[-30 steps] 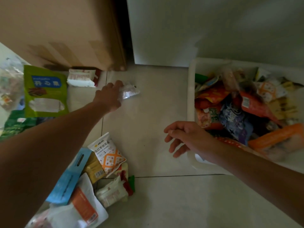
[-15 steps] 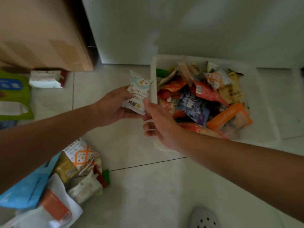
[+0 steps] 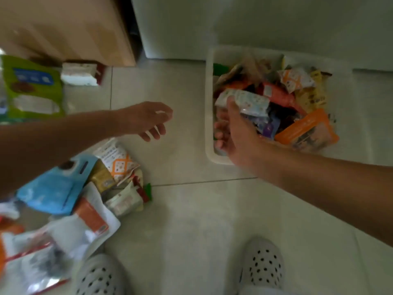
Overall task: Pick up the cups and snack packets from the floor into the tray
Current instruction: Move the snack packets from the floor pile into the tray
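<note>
White tray is noted part-filled. A packet pile is seen on the floor. Left hand is held slack, empty. A small snack packet is pinched by the right hand above the tray; judged light, crinkly, slippery; sealed edge preferred.

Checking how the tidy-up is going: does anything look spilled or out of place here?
Yes. Snack packets lie jumbled on the tiled floor around a blue pouch, and a green pouch and a white packet sit by the brown box, all outside the white plastic tray, itself heaped unevenly.
</note>
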